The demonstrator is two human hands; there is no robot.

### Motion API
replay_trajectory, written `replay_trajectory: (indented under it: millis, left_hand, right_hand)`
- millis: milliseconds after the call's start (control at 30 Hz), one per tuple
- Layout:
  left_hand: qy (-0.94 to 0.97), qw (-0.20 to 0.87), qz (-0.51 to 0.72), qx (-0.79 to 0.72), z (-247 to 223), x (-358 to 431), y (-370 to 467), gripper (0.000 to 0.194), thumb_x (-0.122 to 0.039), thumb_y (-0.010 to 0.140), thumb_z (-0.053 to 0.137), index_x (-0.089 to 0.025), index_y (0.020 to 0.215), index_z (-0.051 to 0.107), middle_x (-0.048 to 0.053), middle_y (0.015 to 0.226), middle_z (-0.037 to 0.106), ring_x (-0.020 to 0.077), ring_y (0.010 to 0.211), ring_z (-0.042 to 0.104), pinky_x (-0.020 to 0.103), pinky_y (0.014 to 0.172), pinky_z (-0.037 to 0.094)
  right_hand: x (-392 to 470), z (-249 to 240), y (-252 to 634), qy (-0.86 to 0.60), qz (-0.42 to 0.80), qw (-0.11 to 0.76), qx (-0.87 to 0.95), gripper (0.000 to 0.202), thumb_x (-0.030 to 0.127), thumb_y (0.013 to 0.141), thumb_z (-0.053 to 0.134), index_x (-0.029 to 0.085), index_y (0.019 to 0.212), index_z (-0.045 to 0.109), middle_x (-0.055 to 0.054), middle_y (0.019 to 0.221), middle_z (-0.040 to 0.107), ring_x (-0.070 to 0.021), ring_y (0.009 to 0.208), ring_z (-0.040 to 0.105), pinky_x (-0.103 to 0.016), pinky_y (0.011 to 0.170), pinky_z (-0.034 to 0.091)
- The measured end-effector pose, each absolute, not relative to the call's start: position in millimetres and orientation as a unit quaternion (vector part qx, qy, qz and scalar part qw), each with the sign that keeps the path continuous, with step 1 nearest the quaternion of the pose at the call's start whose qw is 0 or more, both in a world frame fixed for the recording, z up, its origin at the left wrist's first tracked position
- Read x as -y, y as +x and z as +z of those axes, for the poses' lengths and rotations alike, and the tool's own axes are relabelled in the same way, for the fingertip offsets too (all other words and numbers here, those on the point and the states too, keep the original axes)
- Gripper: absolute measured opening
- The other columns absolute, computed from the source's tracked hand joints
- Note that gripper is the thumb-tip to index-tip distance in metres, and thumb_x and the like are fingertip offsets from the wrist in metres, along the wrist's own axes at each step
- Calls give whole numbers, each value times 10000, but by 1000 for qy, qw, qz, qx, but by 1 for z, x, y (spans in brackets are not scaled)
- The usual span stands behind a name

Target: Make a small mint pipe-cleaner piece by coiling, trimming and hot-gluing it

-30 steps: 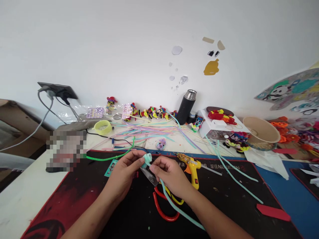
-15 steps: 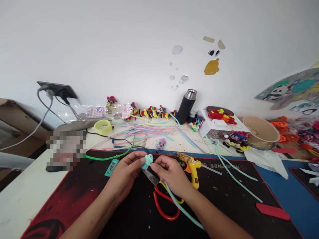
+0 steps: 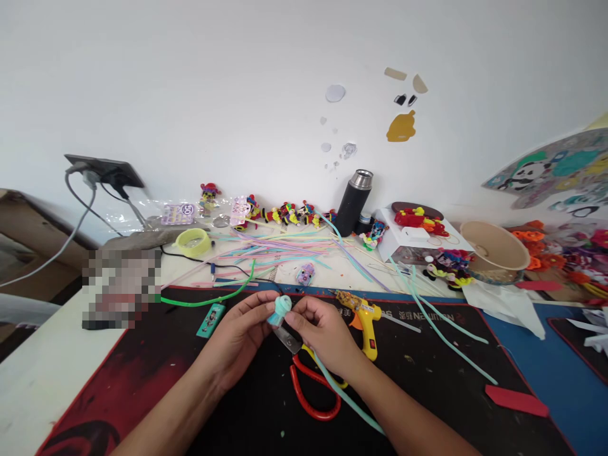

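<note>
Between the fingertips of both hands, over the black desk mat, is a small coiled mint-green pipe cleaner piece (image 3: 282, 305), with bluer strands at its lower side. My left hand (image 3: 247, 326) pinches it from the left. From the right, my right hand (image 3: 325, 326) has thumb and fingers closed on its edge. A long mint pipe cleaner (image 3: 349, 402) trails from under my right hand toward the bottom edge. Below the hands lie scissors (image 3: 316, 415) with red and yellow handles, their blades partly hidden. Right of my right hand rests a yellow glue gun (image 3: 368, 326).
Pastel pipe cleaners (image 3: 266, 250) lie across the back of the table. Behind them stand a black thermos (image 3: 354, 202) and several small dolls. A teal lighter-like item (image 3: 210, 320) is left of my hands. A beige bowl (image 3: 496, 247) and white box (image 3: 403, 244) are at right.
The coiled piece has tilted slightly in my fingers, showing more of its blue lower strands. My hands stay in nearly the same place, and the whole view shifts slightly.
</note>
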State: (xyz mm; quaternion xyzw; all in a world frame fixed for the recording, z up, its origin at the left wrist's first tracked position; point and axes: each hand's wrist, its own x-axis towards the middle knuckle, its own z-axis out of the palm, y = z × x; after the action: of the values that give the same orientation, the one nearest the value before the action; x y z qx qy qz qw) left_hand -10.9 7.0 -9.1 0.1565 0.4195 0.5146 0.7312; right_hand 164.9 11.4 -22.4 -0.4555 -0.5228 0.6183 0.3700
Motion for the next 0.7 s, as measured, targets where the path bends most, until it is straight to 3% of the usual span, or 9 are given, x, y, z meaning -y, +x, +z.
replay_trajectory:
  millis: [700]
  left_hand:
    - [129,776,473,-397,-13,-5,-15,251,-107,709,922,-137,933,814,68,895,781,159,740,710,244,700,604]
  right_hand:
    - [-13,-28,169,-436,645,395,487,497,611,778,858,200,931,626,83,618,509,-93,514,424,-235,493,306]
